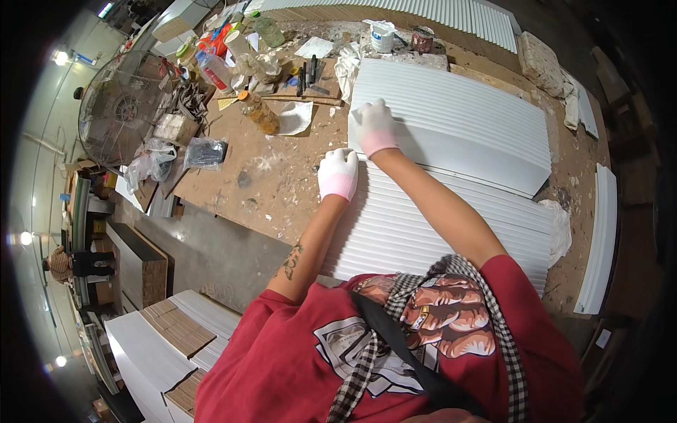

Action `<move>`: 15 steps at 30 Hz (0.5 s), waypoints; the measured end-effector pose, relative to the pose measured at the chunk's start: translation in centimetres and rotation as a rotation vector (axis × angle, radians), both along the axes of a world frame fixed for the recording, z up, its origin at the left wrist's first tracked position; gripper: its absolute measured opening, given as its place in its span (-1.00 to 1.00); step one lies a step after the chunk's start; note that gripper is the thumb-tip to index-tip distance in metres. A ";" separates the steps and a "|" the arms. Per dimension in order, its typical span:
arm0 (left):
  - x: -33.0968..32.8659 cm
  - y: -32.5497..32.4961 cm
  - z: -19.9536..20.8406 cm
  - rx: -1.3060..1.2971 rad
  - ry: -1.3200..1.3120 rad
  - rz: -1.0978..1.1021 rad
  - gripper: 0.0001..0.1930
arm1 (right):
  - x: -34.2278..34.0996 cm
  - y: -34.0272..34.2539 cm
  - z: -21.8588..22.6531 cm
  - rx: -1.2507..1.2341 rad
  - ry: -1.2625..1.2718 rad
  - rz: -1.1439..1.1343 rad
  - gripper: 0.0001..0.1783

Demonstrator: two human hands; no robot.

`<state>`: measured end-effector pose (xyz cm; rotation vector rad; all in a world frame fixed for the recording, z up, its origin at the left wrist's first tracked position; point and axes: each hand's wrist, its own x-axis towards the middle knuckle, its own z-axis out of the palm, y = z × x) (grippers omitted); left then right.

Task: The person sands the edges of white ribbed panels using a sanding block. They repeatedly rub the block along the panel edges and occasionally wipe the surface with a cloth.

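Observation:
My left hand (pixel 338 175), in a white glove with a pink cuff, is closed at the far left corner of a white ribbed panel (pixel 437 218) lying nearest me. Its fingertips are hidden beneath the knuckles. Further off lies a second white panel (pixel 458 120), ribbed along its far part and smooth along its near part. My right hand (pixel 376 127), gloved the same way, is closed over this panel's left end. Whatever its curled fingers hold, if anything, cannot be made out.
An amber bottle (pixel 258 113) stands beside white paper (pixel 295 118) on the stained workbench (pixel 233 169). Dark-handled tools (pixel 307 76), a white tub (pixel 382 37) and a can (pixel 422 40) sit further back. A large fan (pixel 125 106) stands left; stacked boards (pixel 155 331) lie below.

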<state>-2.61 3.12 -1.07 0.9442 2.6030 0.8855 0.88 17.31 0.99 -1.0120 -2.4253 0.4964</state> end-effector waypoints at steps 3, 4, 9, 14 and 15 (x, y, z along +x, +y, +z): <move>0.2 0.3 0.2 0.036 0.049 0.047 -0.53 | -2.1 -1.0 0.6 -0.051 0.035 0.043 -0.78; 0.2 0.4 0.3 0.041 0.071 0.071 -0.50 | -2.6 -1.3 0.8 -0.093 0.068 0.050 -0.76; 0.1 0.6 0.7 0.542 -0.051 0.026 -0.34 | -1.0 -2.2 1.9 -0.635 0.357 0.095 -0.52; 1.2 0.1 1.4 0.811 -0.559 -0.138 -0.41 | 5.0 -2.8 2.4 -1.135 0.663 0.190 -0.39; 1.6 -0.1 1.5 0.734 -0.619 -0.156 -0.43 | 6.1 -3.0 2.4 -1.139 0.714 0.216 -0.40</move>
